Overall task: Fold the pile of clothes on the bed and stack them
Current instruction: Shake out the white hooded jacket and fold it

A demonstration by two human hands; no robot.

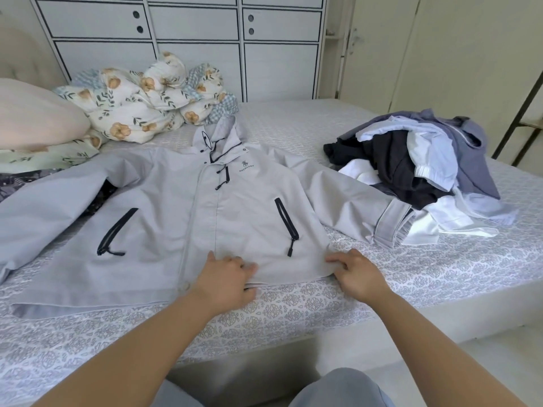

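Grey-trousered knees (338,389) of the person at the bed's near edge. Bed (411,277), patterned grey-white sheet, carries everything. Light grey hooded jacket (182,212) spread flat, front up, sleeves out to both sides, hem toward the person. Pile of clothes (426,168), dark, white and blue, unfolded, at the bed's right side, touching the jacket's cuff. Floral quilt (147,101) bunched at the far left. Left hand (227,279) pinches the hem mid-front; right hand (357,274) pinches the hem's right corner.
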